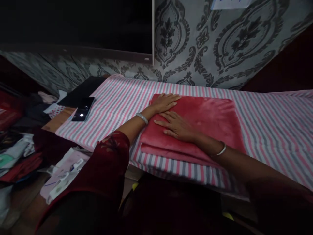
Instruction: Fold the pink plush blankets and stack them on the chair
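A folded red plush blanket [210,117] lies on a pink, grey and white striped cloth [269,130] that covers the table. Flat on the blanket's far left corner rests my left hand [165,102], fingers stretched out to the right. My right hand [178,125] is just nearer to me, palm down on the blanket's left part, with its fingers spread and pointing left. The two hands are close together, and neither grips anything. At the near side the folded layers of the blanket show as stacked edges.
A dark phone [83,109] lies at the cloth's left end, beside a black flat item [84,89]. Behind the table, a large dark screen [78,26] hangs before patterned wallpaper [200,42]. Clothes and a pink bag-like item [65,171] are heaped on the left.
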`<action>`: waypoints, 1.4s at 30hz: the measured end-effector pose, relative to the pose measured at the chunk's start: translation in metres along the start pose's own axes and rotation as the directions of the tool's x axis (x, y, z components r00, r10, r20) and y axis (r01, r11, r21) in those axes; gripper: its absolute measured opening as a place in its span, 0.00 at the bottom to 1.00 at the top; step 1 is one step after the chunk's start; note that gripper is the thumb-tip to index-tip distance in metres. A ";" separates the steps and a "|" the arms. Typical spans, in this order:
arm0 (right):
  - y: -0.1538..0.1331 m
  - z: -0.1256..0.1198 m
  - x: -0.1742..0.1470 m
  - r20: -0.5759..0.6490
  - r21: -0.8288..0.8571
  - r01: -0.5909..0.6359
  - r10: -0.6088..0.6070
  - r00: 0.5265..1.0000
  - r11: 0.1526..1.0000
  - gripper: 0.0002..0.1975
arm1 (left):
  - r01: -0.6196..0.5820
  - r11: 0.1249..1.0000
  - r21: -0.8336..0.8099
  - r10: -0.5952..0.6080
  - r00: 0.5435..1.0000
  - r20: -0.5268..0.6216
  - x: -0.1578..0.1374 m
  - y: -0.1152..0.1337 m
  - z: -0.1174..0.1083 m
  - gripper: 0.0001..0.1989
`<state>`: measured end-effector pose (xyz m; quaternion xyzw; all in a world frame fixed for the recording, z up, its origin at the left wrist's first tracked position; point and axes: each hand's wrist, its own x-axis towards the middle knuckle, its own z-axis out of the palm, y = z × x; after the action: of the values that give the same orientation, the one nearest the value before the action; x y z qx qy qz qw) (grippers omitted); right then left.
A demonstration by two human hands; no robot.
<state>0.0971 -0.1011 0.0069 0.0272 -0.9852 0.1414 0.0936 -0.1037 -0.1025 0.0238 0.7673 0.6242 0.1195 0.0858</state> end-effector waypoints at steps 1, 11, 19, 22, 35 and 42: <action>-0.004 -0.001 -0.003 0.024 0.014 0.010 -0.011 1.000 1.000 0.30 | -0.003 1.000 -0.002 0.003 1.000 -0.004 0.001 -0.001 0.000 0.29; -0.059 0.003 -0.031 0.178 0.117 0.088 -0.108 0.978 0.989 0.32 | -0.016 1.000 0.007 0.017 0.999 -0.036 -0.001 0.002 0.001 0.29; -0.081 -0.026 -0.099 -0.191 0.141 -0.072 0.098 0.977 0.987 0.23 | 0.304 0.935 -0.184 -0.354 0.841 -0.410 -0.048 0.006 -0.023 0.24; -0.077 -0.036 -0.160 -0.564 0.161 -0.394 0.412 0.716 0.905 0.18 | 0.383 0.820 -0.426 -0.550 0.733 -0.401 -0.110 0.015 -0.016 0.21; -0.066 -0.009 -0.229 -0.497 0.795 -0.345 0.862 0.102 0.500 0.16 | -0.006 0.381 -0.924 -0.743 0.593 -0.310 -0.209 0.075 0.018 0.17; -0.062 -0.016 -0.227 -0.286 0.909 -0.254 0.938 0.196 0.331 0.23 | 0.160 0.172 -0.972 -0.818 0.573 -0.050 -0.205 0.072 0.005 0.25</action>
<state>0.3273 -0.1500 -0.0049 -0.4448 -0.5826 0.5188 0.4400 -0.0745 -0.3178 0.0230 0.2390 0.6671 0.6251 0.3273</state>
